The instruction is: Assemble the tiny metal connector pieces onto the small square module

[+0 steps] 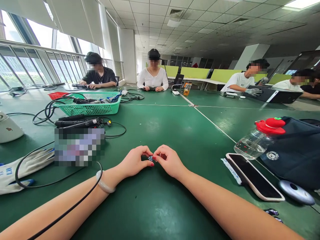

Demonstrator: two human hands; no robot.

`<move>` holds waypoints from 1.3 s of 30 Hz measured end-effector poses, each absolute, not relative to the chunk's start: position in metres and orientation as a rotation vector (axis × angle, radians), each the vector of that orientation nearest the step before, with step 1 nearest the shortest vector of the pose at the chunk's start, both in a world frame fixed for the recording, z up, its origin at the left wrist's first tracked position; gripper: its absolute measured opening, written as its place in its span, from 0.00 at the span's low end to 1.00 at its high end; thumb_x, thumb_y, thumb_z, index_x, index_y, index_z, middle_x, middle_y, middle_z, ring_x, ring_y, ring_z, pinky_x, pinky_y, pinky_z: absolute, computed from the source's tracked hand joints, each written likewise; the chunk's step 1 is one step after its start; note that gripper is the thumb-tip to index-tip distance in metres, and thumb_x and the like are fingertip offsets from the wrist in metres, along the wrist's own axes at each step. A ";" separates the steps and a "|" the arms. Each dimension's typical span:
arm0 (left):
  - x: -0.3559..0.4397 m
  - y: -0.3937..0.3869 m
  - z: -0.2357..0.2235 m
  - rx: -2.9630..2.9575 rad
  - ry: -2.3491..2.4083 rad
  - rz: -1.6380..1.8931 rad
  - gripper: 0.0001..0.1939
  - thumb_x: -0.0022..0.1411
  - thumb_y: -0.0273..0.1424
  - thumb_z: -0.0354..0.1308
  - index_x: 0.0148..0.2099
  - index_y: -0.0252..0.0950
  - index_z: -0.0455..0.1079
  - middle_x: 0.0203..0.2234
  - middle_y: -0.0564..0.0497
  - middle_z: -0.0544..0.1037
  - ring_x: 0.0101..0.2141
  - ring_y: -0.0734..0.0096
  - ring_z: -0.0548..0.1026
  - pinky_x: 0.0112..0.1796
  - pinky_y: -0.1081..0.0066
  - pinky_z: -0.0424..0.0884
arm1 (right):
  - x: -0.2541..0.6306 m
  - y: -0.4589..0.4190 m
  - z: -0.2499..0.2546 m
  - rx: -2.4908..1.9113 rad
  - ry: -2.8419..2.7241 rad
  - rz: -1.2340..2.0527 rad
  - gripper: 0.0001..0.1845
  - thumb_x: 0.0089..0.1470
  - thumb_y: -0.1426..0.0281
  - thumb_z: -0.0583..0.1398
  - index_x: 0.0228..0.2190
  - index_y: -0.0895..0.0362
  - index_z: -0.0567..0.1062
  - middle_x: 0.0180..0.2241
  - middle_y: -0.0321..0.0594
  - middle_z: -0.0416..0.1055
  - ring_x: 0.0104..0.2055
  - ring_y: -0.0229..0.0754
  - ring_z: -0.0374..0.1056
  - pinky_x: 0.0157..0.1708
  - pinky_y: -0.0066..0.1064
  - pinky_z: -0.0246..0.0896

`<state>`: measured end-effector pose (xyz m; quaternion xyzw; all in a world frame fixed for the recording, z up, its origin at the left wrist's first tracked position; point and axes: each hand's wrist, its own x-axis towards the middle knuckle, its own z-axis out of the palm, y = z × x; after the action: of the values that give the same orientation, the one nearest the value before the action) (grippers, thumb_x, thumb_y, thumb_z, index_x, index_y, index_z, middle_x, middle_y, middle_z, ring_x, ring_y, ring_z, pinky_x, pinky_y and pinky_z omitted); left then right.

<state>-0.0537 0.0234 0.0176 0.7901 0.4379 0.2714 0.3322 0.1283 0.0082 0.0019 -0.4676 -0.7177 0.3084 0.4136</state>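
My left hand (136, 161) and my right hand (168, 160) meet over the middle of the green table (155, 206). Between their fingertips is a small dark, shiny object (150, 158) with pale, bluish specks; its kind is too small to make out. The left thumb and forefinger pinch it from the left, while the right thumb and fingers close on its right side. A pale bangle (105, 183) circles my left wrist, and a black cable (82, 201) runs across that forearm.
At left lie work gloves (27, 166), black cabled devices (77, 123) and a green basket (90, 108). To the right are a phone (255, 176), a red-lidded bottle (252, 143), a dark bag (292, 153) and a mouse (296, 192). Several people sit around the table.
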 end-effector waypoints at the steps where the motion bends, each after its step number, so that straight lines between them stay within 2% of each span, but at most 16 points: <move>1: -0.053 0.023 0.017 2.062 1.137 0.709 0.08 0.51 0.31 0.65 0.35 0.38 0.71 0.35 0.51 0.77 0.40 0.64 0.75 0.44 0.64 0.69 | 0.128 0.008 0.002 -1.176 -1.801 0.781 0.05 0.51 0.69 0.61 0.25 0.55 0.74 0.29 0.34 0.65 0.25 0.32 0.55 0.28 0.27 0.54; 7: -0.054 0.024 0.016 2.067 1.091 0.716 0.10 0.50 0.31 0.65 0.36 0.38 0.70 0.35 0.51 0.77 0.39 0.65 0.74 0.44 0.65 0.69 | 0.128 0.008 0.001 -1.180 -1.760 0.781 0.05 0.46 0.70 0.65 0.25 0.56 0.73 0.27 0.32 0.63 0.24 0.31 0.54 0.26 0.26 0.53; 12: -0.056 0.026 0.014 2.120 1.213 0.709 0.09 0.52 0.31 0.64 0.36 0.39 0.70 0.36 0.51 0.76 0.40 0.64 0.74 0.44 0.63 0.68 | 0.135 0.009 0.003 -1.276 -1.813 0.740 0.05 0.53 0.69 0.61 0.26 0.56 0.72 0.26 0.33 0.66 0.26 0.33 0.58 0.29 0.27 0.55; 16: -0.058 0.029 0.012 2.099 1.323 0.702 0.09 0.52 0.32 0.64 0.37 0.39 0.70 0.36 0.51 0.76 0.41 0.63 0.74 0.44 0.63 0.68 | 0.140 0.006 0.006 -1.471 -2.054 0.590 0.05 0.49 0.67 0.64 0.27 0.55 0.75 0.32 0.35 0.69 0.34 0.37 0.64 0.34 0.29 0.57; 20: -0.059 0.031 0.010 2.077 1.341 0.692 0.10 0.52 0.32 0.64 0.37 0.39 0.70 0.36 0.51 0.77 0.41 0.63 0.75 0.45 0.63 0.68 | 0.137 0.004 0.005 -1.546 -2.209 0.432 0.05 0.55 0.69 0.60 0.28 0.55 0.75 0.33 0.37 0.70 0.37 0.39 0.65 0.36 0.31 0.57; 31: -0.054 0.027 0.012 2.047 1.238 0.668 0.09 0.50 0.30 0.64 0.36 0.38 0.71 0.35 0.52 0.77 0.38 0.65 0.76 0.42 0.66 0.69 | 0.133 0.006 0.001 -1.257 -2.178 0.223 0.08 0.59 0.75 0.54 0.30 0.57 0.71 0.34 0.39 0.68 0.33 0.37 0.63 0.35 0.29 0.58; 39: -0.055 0.023 0.015 1.977 1.046 0.688 0.08 0.51 0.29 0.63 0.37 0.37 0.71 0.35 0.51 0.77 0.40 0.66 0.75 0.45 0.66 0.69 | 0.133 0.005 -0.002 -1.009 -2.113 0.285 0.08 0.58 0.75 0.54 0.30 0.56 0.71 0.33 0.38 0.68 0.32 0.36 0.63 0.33 0.27 0.59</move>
<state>-0.0548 0.0226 0.0149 0.7779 0.4117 0.2707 0.3899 0.1334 0.0052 -0.0017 -0.3956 -0.8279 0.1117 0.3816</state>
